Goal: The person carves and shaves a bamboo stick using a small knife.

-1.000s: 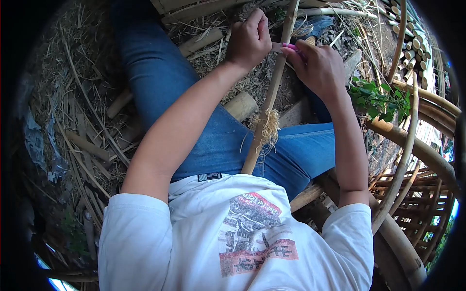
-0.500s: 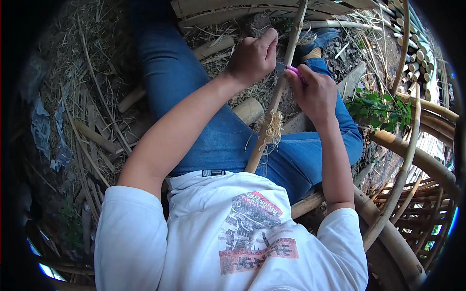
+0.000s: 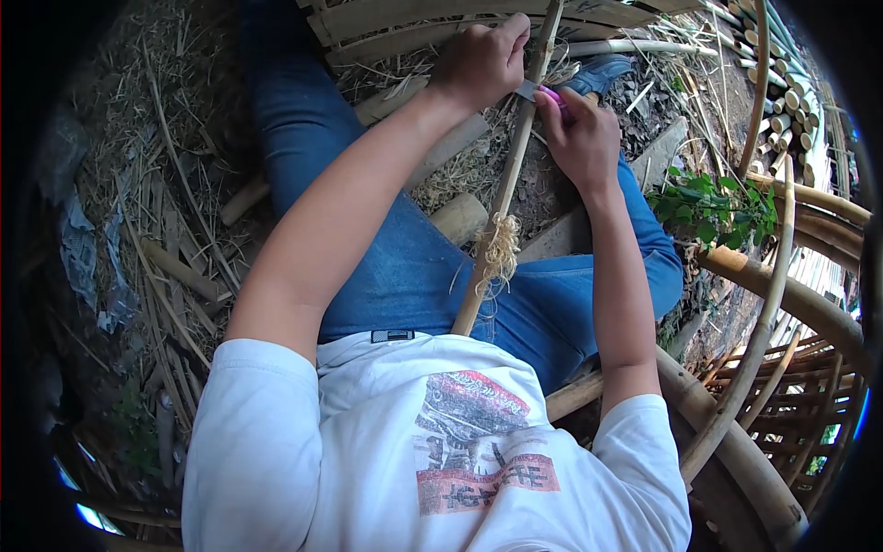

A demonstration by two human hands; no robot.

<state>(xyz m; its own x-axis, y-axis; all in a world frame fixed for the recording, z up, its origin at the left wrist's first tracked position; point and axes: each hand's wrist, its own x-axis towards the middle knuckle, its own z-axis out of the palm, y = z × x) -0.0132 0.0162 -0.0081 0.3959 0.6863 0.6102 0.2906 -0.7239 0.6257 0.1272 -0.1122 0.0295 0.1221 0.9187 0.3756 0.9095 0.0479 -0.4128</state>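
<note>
A long bamboo strip (image 3: 515,158) runs from my lap up between my hands, with curled shavings (image 3: 499,248) bunched on its lower part. Across its upper part lies the blade of a knife (image 3: 528,90) with a pink handle. My right hand (image 3: 584,138) is closed round the handle, to the right of the strip. On the other side my left hand (image 3: 480,63) is closed in a fist at the blade's far end; its fingers hide whether it grips the tip.
Cut bamboo pieces (image 3: 460,219) and straw lie around my legs. Leafy green stems (image 3: 713,207) and curved poles (image 3: 782,285) stand on the right. Stacked bamboo tubes (image 3: 793,115) are at the upper right, a woven bamboo frame (image 3: 796,405) at the lower right.
Both hands and the knife dipped toward me along the strip, then moved back up it. The strip has shifted slightly left since the middle frame.
</note>
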